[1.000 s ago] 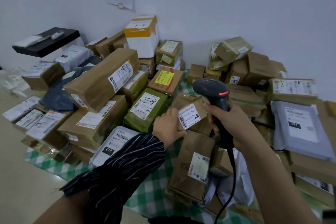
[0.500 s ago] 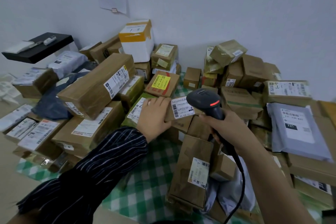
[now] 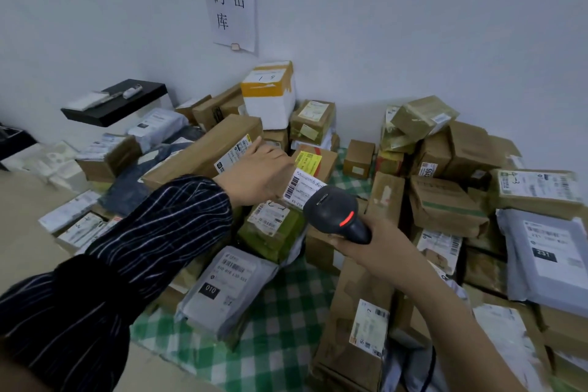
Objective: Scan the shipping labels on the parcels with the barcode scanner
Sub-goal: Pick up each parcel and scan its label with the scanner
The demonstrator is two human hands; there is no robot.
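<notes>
My right hand grips a black barcode scanner with a red light lit on its back; its head points left and down at the pile. My left hand, in a dark striped sleeve, holds a small brown parcel by its edge, so that its white shipping label shows just beyond the scanner's head. The parcel hangs above a green box and beside a long brown box. My hand hides most of the parcel's body.
Many brown boxes and grey mailers lie heaped on a green checked cloth against a white wall. A white foam box stands at the back. A black shelf juts out on the left. The scanner's cable hangs by my right arm.
My left hand has carried the small labelled parcel away from me and leftward, over the pile. The scanner has followed it, tipping lower. The view has tilted up the wall.
</notes>
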